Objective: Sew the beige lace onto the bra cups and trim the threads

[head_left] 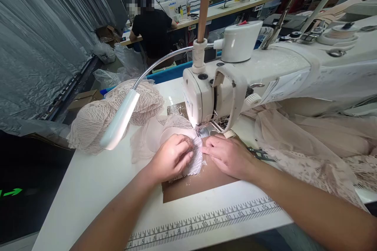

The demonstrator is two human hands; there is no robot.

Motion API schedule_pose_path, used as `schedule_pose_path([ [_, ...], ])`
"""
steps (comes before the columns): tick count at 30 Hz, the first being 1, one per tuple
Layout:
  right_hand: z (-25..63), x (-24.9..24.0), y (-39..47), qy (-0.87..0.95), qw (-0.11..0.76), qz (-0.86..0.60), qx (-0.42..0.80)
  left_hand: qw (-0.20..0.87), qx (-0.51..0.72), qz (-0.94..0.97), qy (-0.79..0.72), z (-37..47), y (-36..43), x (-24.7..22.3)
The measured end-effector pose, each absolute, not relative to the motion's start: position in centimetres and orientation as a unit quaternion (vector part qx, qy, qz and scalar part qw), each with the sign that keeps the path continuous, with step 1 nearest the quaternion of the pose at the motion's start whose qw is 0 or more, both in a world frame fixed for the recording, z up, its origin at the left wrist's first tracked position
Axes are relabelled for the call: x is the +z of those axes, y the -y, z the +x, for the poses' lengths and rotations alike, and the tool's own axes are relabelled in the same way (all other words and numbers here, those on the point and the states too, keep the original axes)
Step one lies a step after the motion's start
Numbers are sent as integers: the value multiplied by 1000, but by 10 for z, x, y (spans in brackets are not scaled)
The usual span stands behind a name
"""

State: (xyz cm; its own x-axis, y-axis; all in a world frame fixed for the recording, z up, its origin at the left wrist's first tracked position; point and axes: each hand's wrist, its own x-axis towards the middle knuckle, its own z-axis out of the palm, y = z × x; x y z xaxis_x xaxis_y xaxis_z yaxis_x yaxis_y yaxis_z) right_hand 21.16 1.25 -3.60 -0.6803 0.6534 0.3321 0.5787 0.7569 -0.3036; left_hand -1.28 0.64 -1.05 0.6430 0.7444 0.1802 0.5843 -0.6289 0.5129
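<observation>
A pale pink lace fabric piece (196, 160) lies under the needle area of the white sewing machine (203, 98). My left hand (173, 155) is closed on its left side, thumb and fingers pinched together. From the other side, my right hand (231, 156) rests on the brown plate (188, 190), its curled fingers together and their tips at the fabric's right edge. Exactly what those tips grip is partly hidden. Behind my left hand, smooth pale cup-shaped pieces with lace (154, 133) spread over the table.
Stacked lace pieces (88, 125) sit at the left beneath a bendable lamp (120, 119). Dark snips (260, 153) lie right of my right hand, near beige mesh and lace (309, 137). A printed ruler (206, 221) runs along the front edge. A person (153, 31) sits farther back.
</observation>
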Motion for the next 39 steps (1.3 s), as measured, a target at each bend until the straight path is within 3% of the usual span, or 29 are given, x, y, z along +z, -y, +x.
schedule_pose_path([
  [4, 211, -35, -11, 914, 209, -338, 81, 115, 146, 927, -325, -11, -6, -19],
  [9, 209, -35, -10, 911, 210, -351, 61, 80, 123, 933, -328, -12, -6, -22],
  [16, 206, -34, -12, 894, 219, -390, 12, 67, 112, 928, -349, -11, -11, -22],
  [22, 208, -28, -13, 893, 158, -421, 11, 59, 120, 926, -353, -13, -10, -24],
  [30, 218, -38, -16, 926, 214, -303, 65, 100, 152, 929, -321, -19, -4, -23],
  [39, 221, -37, -17, 942, 209, -249, 80, 96, 135, 942, -290, -19, -3, -23],
])
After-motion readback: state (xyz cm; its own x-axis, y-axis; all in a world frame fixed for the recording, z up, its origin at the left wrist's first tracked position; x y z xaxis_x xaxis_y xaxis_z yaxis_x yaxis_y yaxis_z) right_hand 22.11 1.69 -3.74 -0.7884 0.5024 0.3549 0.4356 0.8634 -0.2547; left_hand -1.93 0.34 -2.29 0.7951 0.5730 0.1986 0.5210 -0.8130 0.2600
